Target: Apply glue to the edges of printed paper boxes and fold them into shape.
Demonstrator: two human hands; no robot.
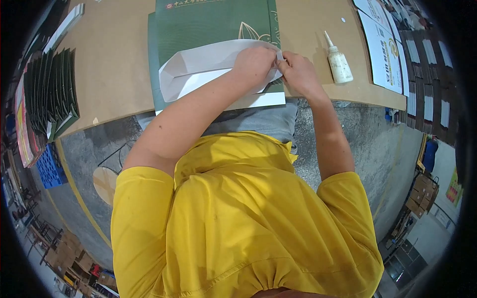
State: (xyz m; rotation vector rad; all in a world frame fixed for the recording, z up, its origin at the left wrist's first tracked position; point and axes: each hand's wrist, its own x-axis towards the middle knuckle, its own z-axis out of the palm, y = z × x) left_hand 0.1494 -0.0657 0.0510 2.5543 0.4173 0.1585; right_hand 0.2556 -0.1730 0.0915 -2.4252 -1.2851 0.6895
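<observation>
A dark green paper bag with gold line decoration lies flat on the table in front of me. Its near end is opened out, and the white inner flaps stand up in a long, angular shape. My left hand reaches across to the right corner of that end, fingers closed on the white paper. My right hand pinches the same corner from the right, thumb and fingers almost touching my left fingertips. Right of it stands or lies a squeeze bottle with a thin nozzle and whitish contents; I cannot tell which.
Folded dark green bags stand bunched at the table's left edge. White printed sheets lie on the right side, with stacked bundles beyond. A small white disc is on the brown tabletop. A blue crate sits at lower left.
</observation>
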